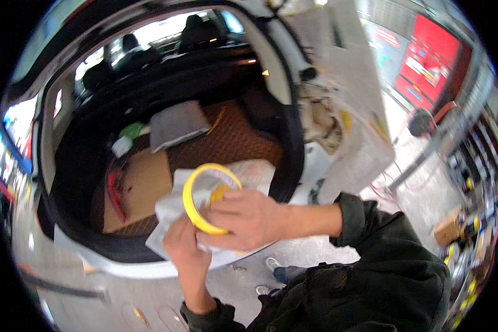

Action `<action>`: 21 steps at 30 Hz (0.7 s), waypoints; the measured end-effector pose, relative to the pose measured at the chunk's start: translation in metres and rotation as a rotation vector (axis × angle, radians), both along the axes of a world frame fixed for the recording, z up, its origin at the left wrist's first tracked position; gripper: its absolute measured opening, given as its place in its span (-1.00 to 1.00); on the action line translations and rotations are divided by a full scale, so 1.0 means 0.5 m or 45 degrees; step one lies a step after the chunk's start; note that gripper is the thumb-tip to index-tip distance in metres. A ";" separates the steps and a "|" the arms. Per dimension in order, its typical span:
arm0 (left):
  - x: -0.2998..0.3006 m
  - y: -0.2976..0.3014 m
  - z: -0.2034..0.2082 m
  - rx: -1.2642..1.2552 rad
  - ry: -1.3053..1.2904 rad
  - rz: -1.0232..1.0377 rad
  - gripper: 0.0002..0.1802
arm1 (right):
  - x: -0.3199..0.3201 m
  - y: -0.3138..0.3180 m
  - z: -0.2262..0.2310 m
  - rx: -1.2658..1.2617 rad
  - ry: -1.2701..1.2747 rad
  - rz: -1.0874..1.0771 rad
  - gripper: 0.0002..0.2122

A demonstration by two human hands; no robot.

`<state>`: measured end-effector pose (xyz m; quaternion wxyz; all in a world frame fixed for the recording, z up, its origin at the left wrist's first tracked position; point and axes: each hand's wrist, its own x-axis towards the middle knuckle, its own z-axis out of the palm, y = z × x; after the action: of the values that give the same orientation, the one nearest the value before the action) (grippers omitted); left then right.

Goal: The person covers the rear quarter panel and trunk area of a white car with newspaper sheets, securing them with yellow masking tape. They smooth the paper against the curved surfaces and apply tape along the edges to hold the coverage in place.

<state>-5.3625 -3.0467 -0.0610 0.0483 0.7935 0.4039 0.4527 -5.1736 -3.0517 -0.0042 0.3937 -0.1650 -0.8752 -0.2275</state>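
A roll of yellow masking tape (189, 200) is in my right hand (249, 218), whose fingers are closed on its lower right side, some of them reaching into the ring. Just left of it, my left hand (185, 243) is closed at the edge of a sheet of printed paper (260, 171), which looks pinched in its fingers. The two hands almost touch. Crumpled paper spreads out behind and beside them, over the sill of an open car boot. My hands hide the tape's loose end, and the picture is slightly blurred.
On the brown quilted boot mat (243, 130) lie a grey flat package (177, 124), a cardboard sheet (149, 182) and a red tool (115, 193). Plastic sheeting (359, 138) hangs on the car's right side. A red cabinet (429, 63) and loaded shelves stand farther right.
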 end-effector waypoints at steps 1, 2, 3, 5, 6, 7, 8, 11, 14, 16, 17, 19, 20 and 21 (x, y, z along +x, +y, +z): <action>0.003 -0.026 0.019 0.047 0.071 -0.049 -0.61 | 0.016 -0.021 -0.016 -0.065 0.083 -0.042 -0.73; 0.013 -0.055 0.044 0.096 0.140 -0.097 -0.66 | 0.042 -0.042 -0.032 -0.127 0.170 -0.081 -0.72; 0.023 -0.082 0.066 0.104 0.213 -0.136 -0.68 | 0.068 -0.066 -0.044 -0.189 0.267 -0.104 -0.70; 0.030 -0.139 0.106 0.070 0.373 -0.139 -0.70 | 0.101 -0.113 -0.068 -0.454 0.554 -0.031 -0.63; 0.032 -0.150 0.121 0.041 0.427 -0.166 -0.69 | 0.119 -0.141 -0.078 -0.568 0.692 -0.023 -0.60; 0.046 -0.157 0.124 0.000 0.460 -0.182 -0.68 | 0.153 -0.168 -0.105 -0.703 0.628 -0.045 -0.50; 0.072 -0.160 0.127 -0.057 0.422 -0.312 -0.66 | 0.183 -0.194 -0.127 -0.771 0.617 -0.104 -0.46; 0.145 -0.187 0.150 -0.285 0.731 -0.586 -0.58 | 0.270 -0.286 -0.189 -1.113 0.559 -0.214 -0.33; 0.253 -0.211 0.116 -0.222 0.689 -0.617 -0.74 | 0.313 -0.371 -0.189 -1.259 0.760 -0.030 -0.32; 0.387 -0.221 0.074 -0.258 0.705 -0.736 -0.78 | 0.389 -0.438 -0.207 -1.275 0.865 -0.287 -0.34; 0.433 -0.234 0.062 -0.258 0.720 -0.763 -0.80 | 0.406 -0.467 -0.227 -1.284 0.893 -0.407 -0.34; 0.522 -0.241 0.054 -0.161 0.680 -0.802 -0.83 | 0.445 -0.502 -0.288 -1.241 1.005 -0.661 -0.38; 0.572 -0.243 0.062 -0.075 0.639 -0.791 -0.84 | 0.471 -0.508 -0.306 -1.190 1.101 -0.816 -0.44; 0.646 -0.258 0.052 -0.045 0.530 -0.745 -0.86 | 0.528 -0.529 -0.321 -1.139 1.168 -1.084 -0.49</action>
<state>-5.0393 -3.1757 -0.0351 0.1063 0.9498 0.1686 0.2412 -4.9096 -3.3165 -0.1645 0.4915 -0.7090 -0.4942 0.1074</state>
